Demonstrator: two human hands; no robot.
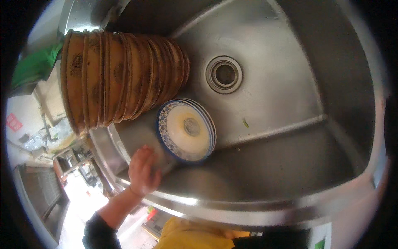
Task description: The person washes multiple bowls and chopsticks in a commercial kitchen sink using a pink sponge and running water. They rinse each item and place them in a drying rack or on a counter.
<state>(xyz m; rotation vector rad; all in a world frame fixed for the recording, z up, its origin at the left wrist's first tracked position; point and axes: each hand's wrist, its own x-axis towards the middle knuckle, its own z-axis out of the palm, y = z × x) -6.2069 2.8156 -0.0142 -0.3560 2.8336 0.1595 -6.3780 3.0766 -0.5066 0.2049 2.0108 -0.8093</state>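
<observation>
Over the inner left edge of a stainless steel sink (267, 93), my left hand (144, 171) is held with nothing in it and its thumb apart from the fingers. Just right of it rests a small stack of white dishes with blue patterned rims (186, 130), tilted in the sink; the top one has a yellowish stain around its centre. Beyond the hand, a tall stack of nested brown bowls (124, 77) with dark markings rises at the sink's left side. My right hand is out of view; a dark sleeve (273, 239) shows at the bottom edge.
A round drain (224, 74) lies in the sink floor, and a green scrap (245, 122) sits near the front crease. The metal sink rim (224, 214) curves along the front. Yellow clothing (192, 235) is below it. A green item (35, 68) is at far left.
</observation>
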